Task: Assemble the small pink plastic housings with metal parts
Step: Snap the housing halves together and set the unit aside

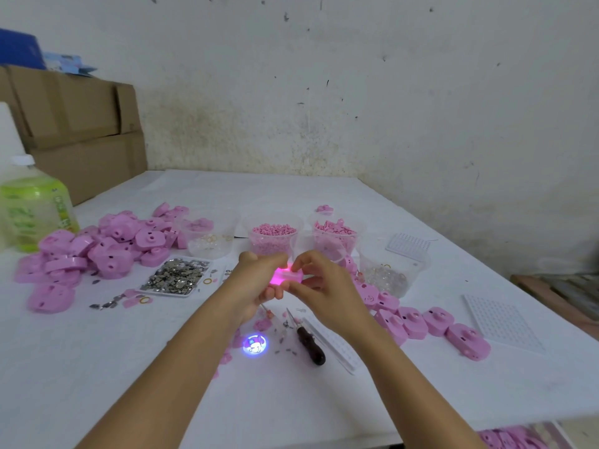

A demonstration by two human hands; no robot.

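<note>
Unassembled housings (97,251) pile toward the bench's left edge, within reach. Mid-bench, the left hand (259,280) cradles a glowing pink housing (287,275), fingers curled round it, while the right hand (319,280) pinches its top, seemingly testing the light.

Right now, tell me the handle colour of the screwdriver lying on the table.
Dark brown, nearly black handle; head view.

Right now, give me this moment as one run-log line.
left hand: grips lit pink housing | right hand: pinches its top | table: projected picture | screwdriver: lying idle
</note>
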